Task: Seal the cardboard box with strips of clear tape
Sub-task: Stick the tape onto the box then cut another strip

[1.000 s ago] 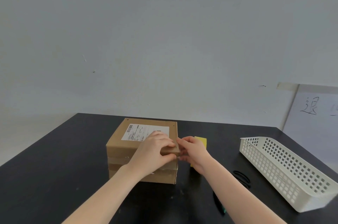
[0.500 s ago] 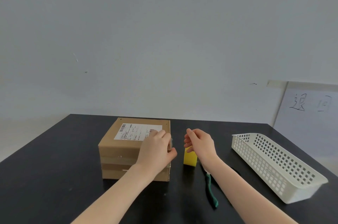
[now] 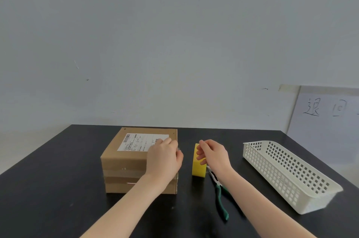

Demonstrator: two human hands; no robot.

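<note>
The brown cardboard box (image 3: 124, 162) with a white shipping label stands on the black table (image 3: 58, 189), and clear tape bands run across its front face. My left hand (image 3: 164, 158) lies on the box's top right corner, fingers on the lid and thumb down the right side. A small glint of clear tape shows at that edge. My right hand (image 3: 213, 154) hovers just right of the box with loosely curled fingers, in front of the top of an upright yellow block (image 3: 198, 169). I see nothing held in it.
Green-handled pliers (image 3: 220, 199) lie on the table under my right forearm. A white perforated plastic basket (image 3: 291, 175) sits at the right. A paper sheet with handwriting (image 3: 326, 111) leans on the wall at far right.
My right hand has left the box's right edge and moved right to the yellow block. My left hand stays on the box corner. The pliers came into view.
</note>
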